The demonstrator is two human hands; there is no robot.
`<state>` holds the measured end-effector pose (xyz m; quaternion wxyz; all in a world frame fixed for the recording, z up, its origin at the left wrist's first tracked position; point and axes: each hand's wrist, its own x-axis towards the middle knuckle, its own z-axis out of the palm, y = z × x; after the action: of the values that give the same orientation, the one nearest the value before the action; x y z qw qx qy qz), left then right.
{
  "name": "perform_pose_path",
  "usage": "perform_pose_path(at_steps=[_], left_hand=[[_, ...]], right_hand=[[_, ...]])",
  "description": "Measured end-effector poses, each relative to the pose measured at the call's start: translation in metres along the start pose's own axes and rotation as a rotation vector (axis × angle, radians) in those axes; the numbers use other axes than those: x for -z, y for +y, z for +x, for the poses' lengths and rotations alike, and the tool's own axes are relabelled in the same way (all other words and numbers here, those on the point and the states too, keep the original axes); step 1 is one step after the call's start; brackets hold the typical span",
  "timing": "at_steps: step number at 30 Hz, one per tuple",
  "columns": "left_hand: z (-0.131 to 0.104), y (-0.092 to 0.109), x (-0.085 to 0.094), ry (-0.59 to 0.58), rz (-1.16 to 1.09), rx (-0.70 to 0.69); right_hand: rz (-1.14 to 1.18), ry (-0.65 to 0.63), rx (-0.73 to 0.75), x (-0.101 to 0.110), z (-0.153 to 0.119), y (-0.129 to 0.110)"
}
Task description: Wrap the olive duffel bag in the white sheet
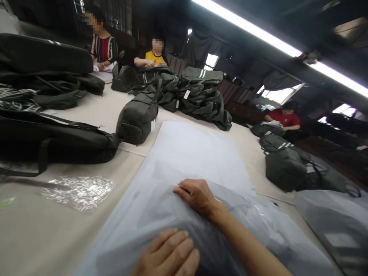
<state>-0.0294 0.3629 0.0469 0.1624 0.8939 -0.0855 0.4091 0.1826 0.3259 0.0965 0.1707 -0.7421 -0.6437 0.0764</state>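
A large translucent plastic bag (pixel 238 214) lies before me, with something dark showing through its film near my hands. My right hand (pixel 198 195) is closed, its thumb and fingers pinching the film. Nearer to me, my left hand (pixel 169 253) rests on the bag with its fingers laid over the surface; its thumb and wrist are out of sight. Beneath and beyond them stretches a stack of flat whitish plastic bags (pixel 195 149) on the table.
A dark duffel bag (pixel 136 117) stands past the stack, before a heap of dark bags (pixel 201 96). At left lie a long black bag (pixel 57 140) and crinkled clear plastic (pixel 83 189). More dark bags (pixel 284 165) sit at right. Three people work farther off.
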Motion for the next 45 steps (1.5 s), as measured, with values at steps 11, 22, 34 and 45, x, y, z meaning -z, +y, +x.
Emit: perform_pose_path(at_steps=[11,22,34,45], left_hand=[[0.032,-0.024,-0.038,-0.237,0.241,0.059],[0.037,-0.018,-0.035,-0.279,0.419,0.045],[0.033,-0.019,-0.043,-0.263,0.564,0.067],[0.023,-0.033,-0.052,-0.130,0.546,0.007]], right_hand=[[0.323,-0.047,-0.417,0.113,-0.088,0.054],[0.448,-0.015,-0.292,0.071,-0.114,0.065],[0.091,0.362,-0.427,0.053,-0.109,0.089],[-0.166,0.173,-0.180,0.049,-0.193,0.057]])
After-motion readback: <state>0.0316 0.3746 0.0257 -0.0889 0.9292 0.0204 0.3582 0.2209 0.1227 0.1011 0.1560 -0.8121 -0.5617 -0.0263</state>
